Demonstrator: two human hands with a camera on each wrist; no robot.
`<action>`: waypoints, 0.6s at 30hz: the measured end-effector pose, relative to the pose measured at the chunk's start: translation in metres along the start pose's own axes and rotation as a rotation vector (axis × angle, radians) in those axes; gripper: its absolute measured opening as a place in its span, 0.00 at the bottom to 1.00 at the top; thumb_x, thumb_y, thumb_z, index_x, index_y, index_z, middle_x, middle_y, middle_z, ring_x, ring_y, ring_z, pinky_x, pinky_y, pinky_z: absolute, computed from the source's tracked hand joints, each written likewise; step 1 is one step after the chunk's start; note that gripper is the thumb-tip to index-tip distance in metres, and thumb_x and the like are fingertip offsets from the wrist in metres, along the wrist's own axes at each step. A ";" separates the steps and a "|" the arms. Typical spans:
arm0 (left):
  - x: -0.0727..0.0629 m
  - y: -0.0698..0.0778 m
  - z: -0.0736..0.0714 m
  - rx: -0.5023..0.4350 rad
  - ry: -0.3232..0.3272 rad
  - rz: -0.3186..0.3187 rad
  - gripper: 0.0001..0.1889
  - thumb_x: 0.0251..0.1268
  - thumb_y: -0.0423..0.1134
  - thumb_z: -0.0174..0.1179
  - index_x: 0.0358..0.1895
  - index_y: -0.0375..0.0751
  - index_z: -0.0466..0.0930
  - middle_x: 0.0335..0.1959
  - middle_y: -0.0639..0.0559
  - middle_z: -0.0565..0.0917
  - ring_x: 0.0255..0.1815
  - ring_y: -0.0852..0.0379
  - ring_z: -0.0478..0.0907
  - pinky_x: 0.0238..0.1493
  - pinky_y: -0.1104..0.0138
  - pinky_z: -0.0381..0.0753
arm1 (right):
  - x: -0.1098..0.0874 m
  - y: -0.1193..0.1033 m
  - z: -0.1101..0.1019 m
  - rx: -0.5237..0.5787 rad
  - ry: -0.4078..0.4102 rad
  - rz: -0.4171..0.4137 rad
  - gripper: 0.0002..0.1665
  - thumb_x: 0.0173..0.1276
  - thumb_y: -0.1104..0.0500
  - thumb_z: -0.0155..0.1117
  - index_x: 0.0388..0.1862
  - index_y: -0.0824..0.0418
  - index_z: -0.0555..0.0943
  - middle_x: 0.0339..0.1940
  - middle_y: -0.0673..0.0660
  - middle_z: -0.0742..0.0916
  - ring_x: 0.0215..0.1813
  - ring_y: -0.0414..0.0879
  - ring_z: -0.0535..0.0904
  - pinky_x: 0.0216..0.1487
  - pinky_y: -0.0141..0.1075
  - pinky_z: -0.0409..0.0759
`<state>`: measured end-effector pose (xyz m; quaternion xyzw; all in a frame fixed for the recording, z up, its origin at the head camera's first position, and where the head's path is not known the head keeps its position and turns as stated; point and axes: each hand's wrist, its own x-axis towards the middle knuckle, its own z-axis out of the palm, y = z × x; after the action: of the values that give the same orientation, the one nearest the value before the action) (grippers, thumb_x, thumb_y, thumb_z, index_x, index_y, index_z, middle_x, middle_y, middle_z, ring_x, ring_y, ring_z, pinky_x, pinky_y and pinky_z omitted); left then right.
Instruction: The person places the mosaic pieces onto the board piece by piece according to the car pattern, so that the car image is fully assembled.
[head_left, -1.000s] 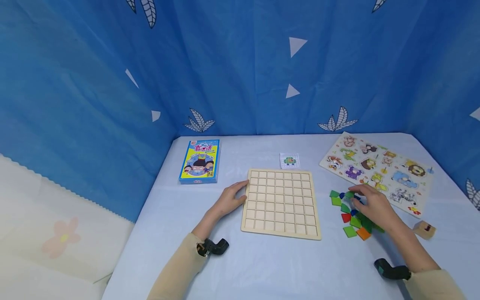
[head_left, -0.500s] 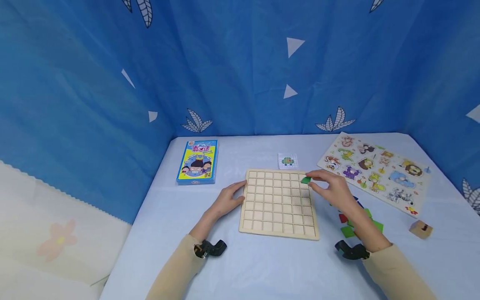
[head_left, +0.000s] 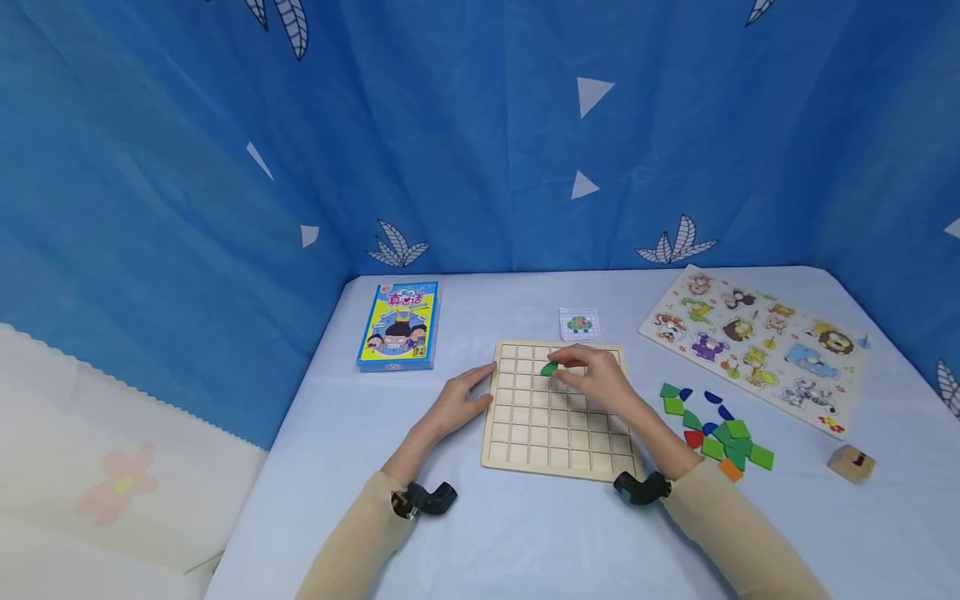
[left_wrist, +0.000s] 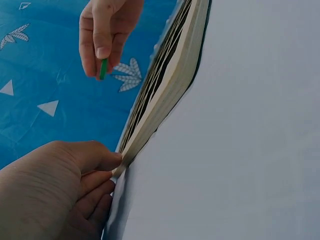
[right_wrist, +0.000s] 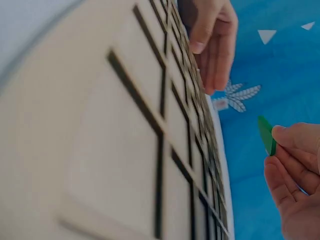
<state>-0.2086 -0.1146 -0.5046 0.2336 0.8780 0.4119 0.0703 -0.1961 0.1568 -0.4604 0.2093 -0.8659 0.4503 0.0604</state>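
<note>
In the head view, a wooden grid board (head_left: 525,467) with square cells lies mid-table. Its left edge is touched by my left hand (head_left: 454,403), thumb and fingertips spread along it; the left wrist view shows the left thumb (left_wrist: 102,159) against the board's side. Above the upper middle cells, my right hand (head_left: 603,379) pinches a green curved-edge tile (head_left: 550,368) between thumb and fingers. The right wrist view shows this tile (right_wrist: 267,136) tilted up, apart from the board. A small card (head_left: 580,323) printed with a coloured figure on a grid lies behind the board.
Loose green, blue, red and orange tiles (head_left: 712,448) lie right of the board. Behind them is an animal peg puzzle (head_left: 750,333). A wooden block (head_left: 851,462) sits at the right, and a blue-yellow card box (head_left: 399,325) at the back left. Blue curtain (head_left: 480,142) surrounds the table.
My right hand has come from the loose tile pile leftward over the board, carrying the green tile. The left hand stays at the board's left edge.
</note>
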 end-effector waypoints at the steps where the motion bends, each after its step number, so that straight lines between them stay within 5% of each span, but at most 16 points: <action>1: 0.000 0.000 0.000 -0.001 -0.001 0.000 0.30 0.65 0.35 0.58 0.70 0.38 0.62 0.68 0.45 0.66 0.70 0.50 0.59 0.69 0.60 0.60 | 0.001 0.001 0.004 0.003 -0.012 0.015 0.15 0.62 0.64 0.67 0.48 0.64 0.83 0.48 0.57 0.84 0.47 0.54 0.80 0.47 0.48 0.81; 8: 0.000 0.000 0.000 0.007 0.001 0.007 0.30 0.65 0.35 0.58 0.70 0.39 0.63 0.68 0.45 0.66 0.70 0.51 0.59 0.69 0.61 0.59 | 0.002 0.012 0.025 -0.015 -0.069 0.034 0.14 0.61 0.64 0.67 0.48 0.61 0.84 0.47 0.55 0.84 0.48 0.49 0.79 0.46 0.43 0.80; 18: 0.000 0.002 -0.001 0.022 0.004 0.008 0.30 0.65 0.34 0.58 0.70 0.38 0.63 0.68 0.44 0.66 0.69 0.50 0.59 0.69 0.61 0.60 | -0.002 0.019 0.032 -0.117 -0.038 -0.049 0.14 0.60 0.66 0.67 0.46 0.61 0.84 0.45 0.55 0.85 0.45 0.49 0.77 0.43 0.43 0.78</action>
<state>-0.2081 -0.1140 -0.5029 0.2370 0.8816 0.4031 0.0643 -0.1994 0.1415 -0.4942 0.2353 -0.8864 0.3931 0.0672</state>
